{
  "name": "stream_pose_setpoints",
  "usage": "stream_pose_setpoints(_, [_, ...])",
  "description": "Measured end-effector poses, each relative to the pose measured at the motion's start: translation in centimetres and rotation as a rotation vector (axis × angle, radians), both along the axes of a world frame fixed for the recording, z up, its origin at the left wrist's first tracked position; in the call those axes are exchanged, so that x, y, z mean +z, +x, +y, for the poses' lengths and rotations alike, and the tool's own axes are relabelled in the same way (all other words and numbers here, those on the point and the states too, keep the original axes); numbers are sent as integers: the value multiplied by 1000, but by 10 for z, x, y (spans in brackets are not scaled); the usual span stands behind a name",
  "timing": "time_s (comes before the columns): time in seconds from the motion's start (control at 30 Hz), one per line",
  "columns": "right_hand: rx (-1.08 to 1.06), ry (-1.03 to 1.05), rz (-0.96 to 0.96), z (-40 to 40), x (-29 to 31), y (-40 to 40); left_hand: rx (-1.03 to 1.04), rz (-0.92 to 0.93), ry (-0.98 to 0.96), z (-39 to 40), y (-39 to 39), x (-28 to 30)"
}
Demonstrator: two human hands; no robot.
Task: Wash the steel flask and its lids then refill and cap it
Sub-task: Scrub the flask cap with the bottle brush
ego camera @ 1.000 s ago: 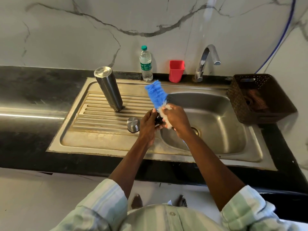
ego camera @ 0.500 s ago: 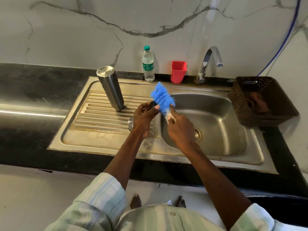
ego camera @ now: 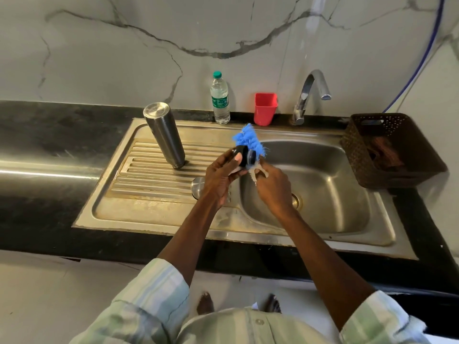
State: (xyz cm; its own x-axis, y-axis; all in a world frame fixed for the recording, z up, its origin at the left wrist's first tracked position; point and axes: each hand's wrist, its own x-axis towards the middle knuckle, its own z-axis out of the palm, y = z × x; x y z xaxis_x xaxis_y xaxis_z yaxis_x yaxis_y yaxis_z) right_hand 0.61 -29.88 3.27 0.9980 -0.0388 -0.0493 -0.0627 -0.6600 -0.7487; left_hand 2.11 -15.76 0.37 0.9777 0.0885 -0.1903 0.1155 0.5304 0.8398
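Flask (ego camera: pixel 164 135) on drainboard (ego camera: pixel 149 175) left of basin (ego camera: pixel 323 182); basket (ego camera: pixel 390 150) right.

A home kitchen, at the washing-up spot.
A steel sink (ego camera: pixel 323 184) with a ribbed draining board (ego camera: pixel 154 175) is set into a dark stone counter (ego camera: pixel 49 135) below a marble-veined wall (ego camera: pixel 124 58); a tap (ego camera: pixel 310 93), water bottle (ego camera: pixel 219 100), red cup (ego camera: pixel 265 109) and brown basket (ego camera: pixel 392 150) stand around it.

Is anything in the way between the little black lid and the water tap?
Nothing visible is. The left hand holds the black lid over the sink's left edge, with the blue brush pressed against it, held by the right hand. The tap stands farther back right, over the open basin.
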Motion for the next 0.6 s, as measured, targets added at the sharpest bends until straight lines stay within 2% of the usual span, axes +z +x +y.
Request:
stream_pose_setpoints(0.17, [-22,16,59,2,-8,-16,-29,-48,31,4,8,-3])
stream_pose_setpoints(0.3, [-155,366,132,2,-9,2,-84,-69,57,-3,5,-15])
stream_pose_setpoints(0.43, [-111,342,132,15,-18,-5,122,-51,127,-5,10,-12])
stream_pose_setpoints(0.6, [-217,456,173,5,-9,5,46,-97,275,-18,2,-13])
